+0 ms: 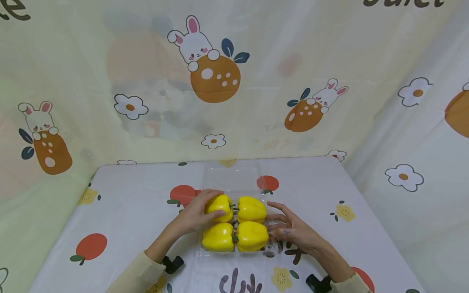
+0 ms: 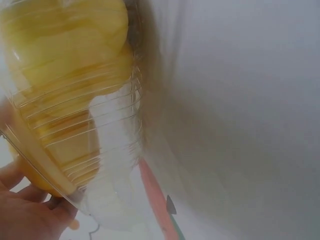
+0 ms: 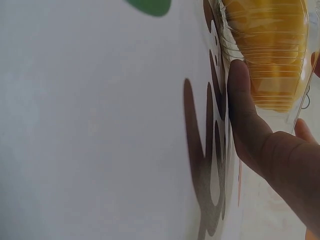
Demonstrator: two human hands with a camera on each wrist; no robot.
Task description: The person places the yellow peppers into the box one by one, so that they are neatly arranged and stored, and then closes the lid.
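Yellow bell peppers (image 1: 253,236) sit in two rows in a clear plastic container (image 1: 216,254), their stems facing the middle. My left hand (image 1: 199,211) grips the far-left bell pepper (image 1: 220,202), thumb across its near side and fingers over its far side. At the container's right side, my right hand (image 1: 298,234) holds the wall and rim. In the right wrist view its thumb (image 3: 240,82) lies low against the ribbed wall, with fingertips up by the rim. The left wrist view shows peppers through the ribbed plastic.
The container's clear lid (image 1: 232,179) lies folded back flat behind it. A white cloth (image 1: 139,228) printed with fruit and flowers covers the table. Patterned curtains (image 1: 256,122) hang behind and beside it. Each wrist wears a black device (image 1: 172,264).
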